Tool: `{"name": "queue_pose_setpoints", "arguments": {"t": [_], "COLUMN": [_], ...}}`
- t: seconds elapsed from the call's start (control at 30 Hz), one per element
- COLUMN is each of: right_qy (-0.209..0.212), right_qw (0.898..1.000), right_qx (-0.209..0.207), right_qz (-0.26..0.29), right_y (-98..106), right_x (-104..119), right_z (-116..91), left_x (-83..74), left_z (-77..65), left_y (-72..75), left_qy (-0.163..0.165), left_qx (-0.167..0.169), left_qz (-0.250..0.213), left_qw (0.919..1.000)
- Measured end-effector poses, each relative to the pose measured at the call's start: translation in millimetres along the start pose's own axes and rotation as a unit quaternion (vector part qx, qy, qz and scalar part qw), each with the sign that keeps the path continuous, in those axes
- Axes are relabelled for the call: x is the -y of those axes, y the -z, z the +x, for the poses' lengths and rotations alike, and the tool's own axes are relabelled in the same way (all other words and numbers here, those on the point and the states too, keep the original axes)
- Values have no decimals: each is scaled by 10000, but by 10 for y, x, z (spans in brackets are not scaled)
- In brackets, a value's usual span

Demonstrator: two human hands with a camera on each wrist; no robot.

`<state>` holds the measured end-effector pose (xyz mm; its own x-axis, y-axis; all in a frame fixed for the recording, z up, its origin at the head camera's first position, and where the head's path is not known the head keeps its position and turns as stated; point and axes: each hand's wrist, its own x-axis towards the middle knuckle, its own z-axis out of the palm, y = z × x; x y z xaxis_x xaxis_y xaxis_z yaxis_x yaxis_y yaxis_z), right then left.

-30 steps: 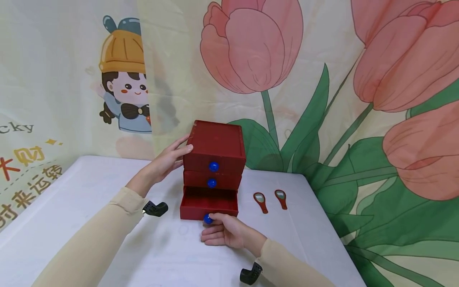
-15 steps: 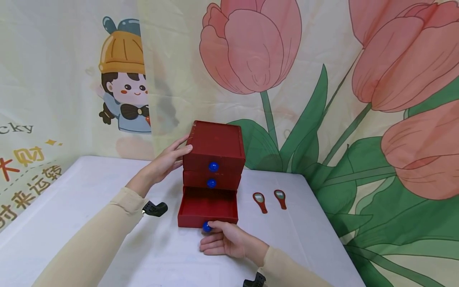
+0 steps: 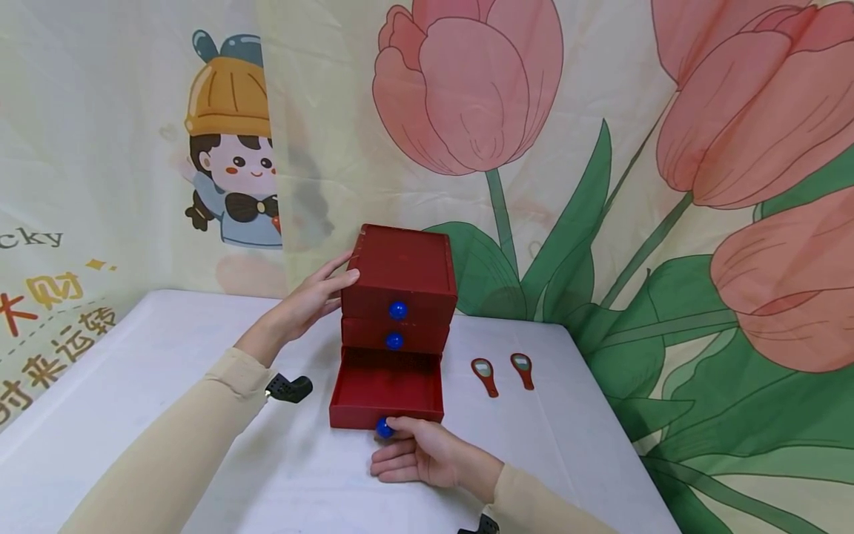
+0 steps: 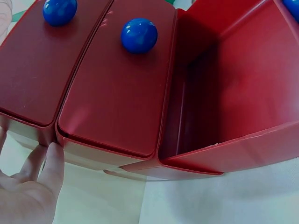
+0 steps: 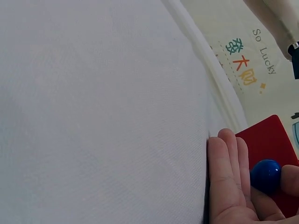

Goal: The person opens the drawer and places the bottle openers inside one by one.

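A dark red three-drawer box [image 3: 407, 256] stands on the table with a round blue knob on each drawer. Its bottom drawer [image 3: 387, 387] is pulled well out and holds nothing that shows; the two upper drawers are closed. My right hand [image 3: 434, 451] pinches the bottom drawer's blue knob [image 5: 266, 176] between thumb and forefinger, the other fingers extended below it. Against the box's upper left side rests my left hand [image 3: 312, 299], its thumb near the top edge. In the left wrist view the fingertips [image 4: 55, 156] touch the side by the upper drawers.
To the right of the box lie two small red paddle-shaped things, one nearer [image 3: 484, 377] and one farther right [image 3: 523, 370], each with a pale face. A white cloth covers the table [image 3: 167, 386]. Behind hangs a printed backdrop [image 3: 333, 111] with tulips.
The bottom drawer has slid farther out toward me, with my right hand on its knob moving along. My left hand has stayed in place on the box.
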<state>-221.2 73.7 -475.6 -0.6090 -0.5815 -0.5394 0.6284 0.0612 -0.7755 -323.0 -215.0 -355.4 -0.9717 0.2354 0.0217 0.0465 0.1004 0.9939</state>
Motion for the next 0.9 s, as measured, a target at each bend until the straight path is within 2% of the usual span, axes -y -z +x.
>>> {"name": "queue_pose_setpoints", "arguments": {"t": [0.27, 0.67, 0.9], "right_qy": [-77, 11, -64], "right_qw": [9999, 9998, 9993], "right_qx": [-19, 203, 361], "right_qz": [65, 91, -47], "right_y": [-14, -4, 92], "right_x": [-23, -58, -24], "right_z": [-35, -49, -174], "left_x": [-19, -13, -8], "left_z": [3, 7, 15], "left_y": [-18, -2, -4], "left_qy": [24, 20, 18], "left_qx": [13, 35, 69], "left_qz": [10, -39, -129], "left_qw": [10000, 10000, 9999]}}
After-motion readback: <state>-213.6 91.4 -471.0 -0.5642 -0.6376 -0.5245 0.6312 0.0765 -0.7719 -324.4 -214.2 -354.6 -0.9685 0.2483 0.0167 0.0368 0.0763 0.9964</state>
